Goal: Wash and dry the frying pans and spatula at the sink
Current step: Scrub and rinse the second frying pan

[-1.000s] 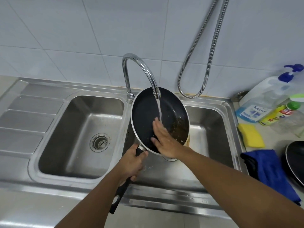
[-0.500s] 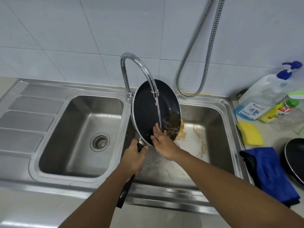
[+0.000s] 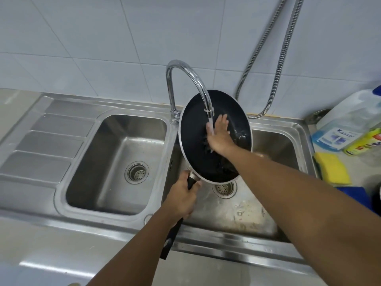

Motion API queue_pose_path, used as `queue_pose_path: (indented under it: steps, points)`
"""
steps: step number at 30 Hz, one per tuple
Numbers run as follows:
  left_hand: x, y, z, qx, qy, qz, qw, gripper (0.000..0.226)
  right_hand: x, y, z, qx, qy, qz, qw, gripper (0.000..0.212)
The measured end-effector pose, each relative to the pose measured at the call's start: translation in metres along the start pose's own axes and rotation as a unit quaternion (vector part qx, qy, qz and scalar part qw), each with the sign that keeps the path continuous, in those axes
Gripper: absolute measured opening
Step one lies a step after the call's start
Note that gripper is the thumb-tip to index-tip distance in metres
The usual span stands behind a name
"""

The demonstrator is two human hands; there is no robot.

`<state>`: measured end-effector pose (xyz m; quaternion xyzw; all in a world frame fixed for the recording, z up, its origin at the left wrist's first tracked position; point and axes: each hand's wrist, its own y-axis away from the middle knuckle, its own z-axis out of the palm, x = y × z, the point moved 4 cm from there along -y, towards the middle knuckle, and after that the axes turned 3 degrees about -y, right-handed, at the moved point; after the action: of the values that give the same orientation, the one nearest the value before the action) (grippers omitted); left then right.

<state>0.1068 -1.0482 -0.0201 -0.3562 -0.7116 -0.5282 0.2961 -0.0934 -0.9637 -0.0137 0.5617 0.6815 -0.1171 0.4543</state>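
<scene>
A black frying pan (image 3: 195, 131) with a silver rim is tilted upright over the right sink basin (image 3: 237, 211), under the running faucet (image 3: 185, 79). My left hand (image 3: 182, 200) grips the pan's black handle just below the rim. My right hand (image 3: 219, 134) lies flat, fingers spread, against the pan's inner surface, in the water stream. A second dark pan (image 3: 376, 200) shows only as a sliver at the right frame edge. No spatula is in view.
The left basin (image 3: 115, 162) has a drain strainer, and a ribbed drainboard (image 3: 45, 141) lies to its left. On the right counter are a yellow sponge (image 3: 332, 169), a blue cloth (image 3: 356, 195) and soap bottles (image 3: 348, 124). A metal hose (image 3: 274, 58) hangs on the tiled wall.
My right hand slid up the pan's inner surface from its lower part to under the stream. The brown residue has washed off the pan. The pan's face has turned more toward me.
</scene>
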Motion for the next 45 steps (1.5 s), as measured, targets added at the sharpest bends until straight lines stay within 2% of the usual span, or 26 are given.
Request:
queue_pose_path:
  steps: [4,7,9,13,14,17,22,25,31,34,37,40,42,45]
  points:
    - [0.006,-0.001,0.001,-0.011,-0.013,0.010,1.000,0.027,-0.026,0.019,0.013,-0.072,0.080,-0.092,0.990,0.068]
    - [0.005,-0.006,0.001,0.002,-0.019,0.012,1.000,0.025,-0.010,0.051,0.050,-0.152,0.130,-0.240,0.950,0.064]
    - [0.001,-0.006,-0.001,0.006,-0.017,0.014,1.000,0.023,0.012,0.055,0.055,-0.159,0.134,-0.269,0.940,0.062]
    - [0.001,-0.005,-0.004,-0.005,-0.022,0.015,1.000,0.024,0.032,0.045,0.040,-0.135,0.176,-0.268,0.938,0.063]
    - [0.002,-0.005,-0.003,-0.006,-0.021,0.016,1.000,0.023,0.036,0.041,0.037,-0.112,0.169,-0.242,0.949,0.064]
    - [0.002,-0.004,-0.003,-0.007,-0.023,0.020,1.000,0.023,0.047,0.026,0.018,-0.028,0.084,-0.092,0.992,0.070]
    - [0.006,-0.006,-0.004,0.012,-0.046,0.032,0.998,0.028,0.061,0.037,0.015,-0.037,0.048,0.028,0.998,0.075]
    - [0.012,-0.009,-0.006,0.054,-0.083,0.047,0.994,0.029,0.051,0.064,0.042,-0.071,0.040,-0.007,0.997,0.067]
    - [0.008,-0.011,-0.016,0.070,-0.102,0.025,0.992,0.029,0.056,0.082,0.048,-0.090,0.039,-0.074,0.992,0.055]
    - [0.004,-0.007,-0.014,0.062,-0.055,0.010,0.996,0.029,0.076,0.072,0.023,-0.067,0.128,-0.092,0.985,0.052]
    - [0.002,0.000,-0.010,0.040,-0.004,-0.003,0.999,0.031,0.093,0.062,0.000,-0.019,0.191,-0.060,0.980,0.052]
    - [0.002,0.002,-0.001,0.025,0.024,-0.013,0.999,0.028,0.094,0.070,0.005,0.003,0.101,-0.024,0.995,0.051]
    - [0.003,0.003,0.005,0.015,0.043,-0.023,0.999,0.025,0.094,0.086,0.013,0.029,0.065,-0.033,0.997,0.046]
    - [0.006,0.005,0.014,-0.001,0.072,-0.029,0.997,0.022,0.094,0.112,0.014,0.127,0.003,-0.058,0.990,0.048]
